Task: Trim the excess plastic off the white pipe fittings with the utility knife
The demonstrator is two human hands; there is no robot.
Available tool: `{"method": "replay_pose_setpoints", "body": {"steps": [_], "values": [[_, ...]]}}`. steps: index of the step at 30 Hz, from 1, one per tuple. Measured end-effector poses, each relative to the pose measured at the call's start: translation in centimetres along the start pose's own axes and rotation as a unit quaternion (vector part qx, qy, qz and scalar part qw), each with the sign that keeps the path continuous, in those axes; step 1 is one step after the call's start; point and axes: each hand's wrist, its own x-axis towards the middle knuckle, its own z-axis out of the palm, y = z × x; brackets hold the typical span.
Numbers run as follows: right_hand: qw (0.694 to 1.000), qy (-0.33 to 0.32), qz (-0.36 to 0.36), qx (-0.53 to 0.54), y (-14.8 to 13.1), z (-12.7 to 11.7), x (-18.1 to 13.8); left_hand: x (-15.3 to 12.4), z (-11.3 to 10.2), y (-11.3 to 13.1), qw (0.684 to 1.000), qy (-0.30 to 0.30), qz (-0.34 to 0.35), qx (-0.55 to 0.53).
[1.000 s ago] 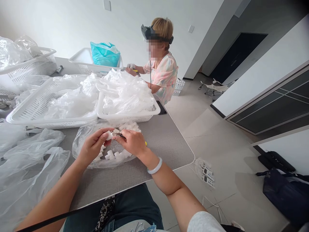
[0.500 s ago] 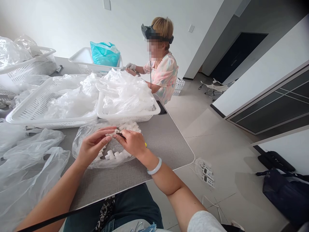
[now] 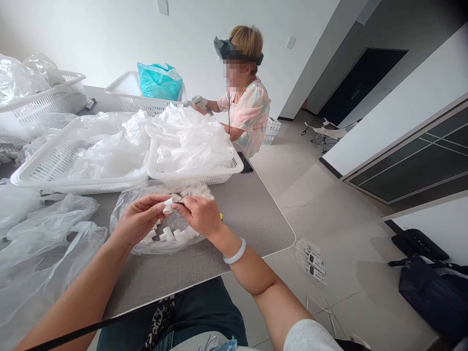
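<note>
Piece (image 3: 168, 205), centre: white plastic, smooth, matt. Cutter (image 3: 179, 199), centre: dark metal blade, yellow plastic handle. Clear bag (image 3: 122, 219), lower centre: thin plastic, glossy, crinkled. Baskets (image 3: 193, 179), centre left: white plastic mesh, smooth. Teal bag (image 3: 160, 82), top centre: glossy plastic. Tabletop (image 3: 252, 219), centre right: grey, matt, finely rough. Floor (image 3: 310, 195), right: pale tile, smooth, faint sheen.

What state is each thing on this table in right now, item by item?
Left hand: pinching a small white plastic piece.
Right hand: gripping a yellow-handled cutter, tip beside that piece.
Clear plastic bag: lying flat, holding white pieces.
Near white basket: heaped with clear plastic film.
Teal bag: bunched in the far white basket.
Co-worker: gloved hand beside that basket.
</note>
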Motion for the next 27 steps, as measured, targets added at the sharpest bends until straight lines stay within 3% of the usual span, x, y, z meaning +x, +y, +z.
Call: {"method": "replay_pose_setpoints", "body": {"steps": [6, 11, 19, 27], "values": [[0.999, -0.023, 0.029, 0.005, -0.3, 0.0, -0.1, -0.4, 0.8, -0.5, 0.981, 0.067, 0.116, 0.142], [0.999, -0.021, 0.033, 0.009, -0.7, -0.1, -0.3, -0.9, 1.3, -0.1, 0.955, 0.085, 0.196, 0.205], [0.994, -0.078, 0.081, 0.017, -1.6, -1.3, 0.1, -0.7, 1.3, -0.6, 0.865, 0.098, 0.337, 0.358], [0.989, -0.089, 0.103, 0.057, -2.1, -1.2, 0.0, -0.6, 1.1, -1.0, 0.810, 0.127, 0.399, 0.410]]}}
